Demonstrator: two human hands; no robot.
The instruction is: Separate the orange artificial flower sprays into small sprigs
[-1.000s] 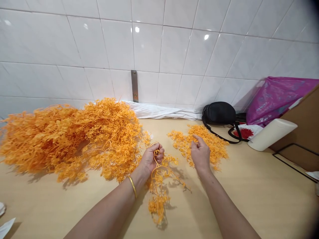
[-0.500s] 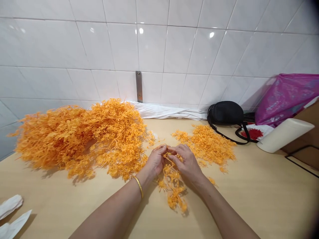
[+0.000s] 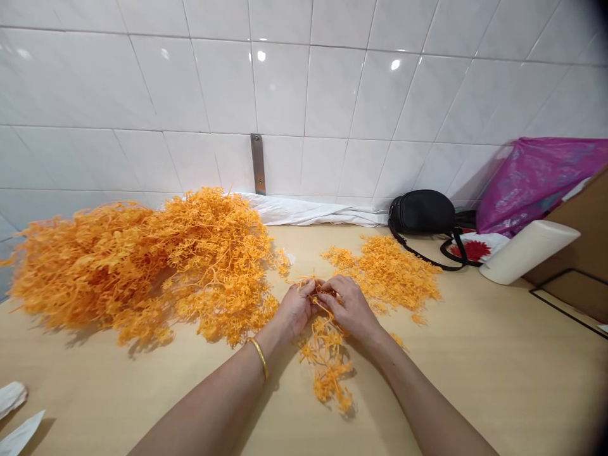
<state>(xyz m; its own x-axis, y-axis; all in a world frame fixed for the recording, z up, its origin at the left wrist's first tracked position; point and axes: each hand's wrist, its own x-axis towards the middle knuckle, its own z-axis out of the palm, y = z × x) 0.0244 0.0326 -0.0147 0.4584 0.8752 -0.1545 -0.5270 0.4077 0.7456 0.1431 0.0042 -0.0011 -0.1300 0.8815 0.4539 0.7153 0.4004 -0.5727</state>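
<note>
Between my two hands is an orange artificial flower sprig, its branched stems and small blossoms hanging down toward me over the table. My left hand, with a gold bangle at the wrist, pinches the stem. My right hand is closed on the same sprig close beside it, fingertips nearly meeting the left ones. The exact spot they grip is partly hidden by the fingers. To the left lies a big heap of orange flower sprigs. A smaller, flatter pile of loose orange blossoms lies beyond my right hand.
Against the tiled wall runs a white cloth. At the right are a black bag with a strap, a white cylinder, a purple plastic bag and a cardboard box. White scraps lie front left.
The view has shifted slightly, so most things sit a little farther left. Both hands stay together on the sprig, with the right fingers curled slightly closer to the left.
</note>
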